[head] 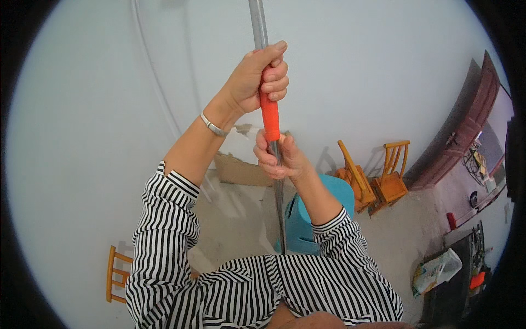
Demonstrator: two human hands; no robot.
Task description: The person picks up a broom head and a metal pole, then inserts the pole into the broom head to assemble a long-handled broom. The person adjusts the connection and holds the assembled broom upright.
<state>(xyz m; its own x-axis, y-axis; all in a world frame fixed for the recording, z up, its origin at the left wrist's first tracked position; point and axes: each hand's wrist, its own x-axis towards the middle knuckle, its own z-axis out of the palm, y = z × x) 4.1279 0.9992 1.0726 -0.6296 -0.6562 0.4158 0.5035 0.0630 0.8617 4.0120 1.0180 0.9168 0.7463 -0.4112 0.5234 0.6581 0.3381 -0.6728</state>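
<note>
A long metal pole [258, 24] with an orange-red plastic grip sleeve [270, 113] runs nearly upright through the picture's middle, its top out of view. My left hand [263, 78] is wrapped around the upper part of the sleeve, the thumb pointing up along the pole. Lower down, my right hand [281, 158] curls loosely around the bare metal just beneath the sleeve. The pole's lower part passes in front of a turquoise plastic stool [302, 234] and goes out of sight at my striped shirt.
Two wooden chairs [390, 187] stand by the wall, right of the stool. Torn cardboard [242, 170] leans behind my hands. Another wooden chair [110, 273] is at lower left. At right are a dark red door [464, 135] and a dark table [448, 288] bearing a plastic bag [437, 271].
</note>
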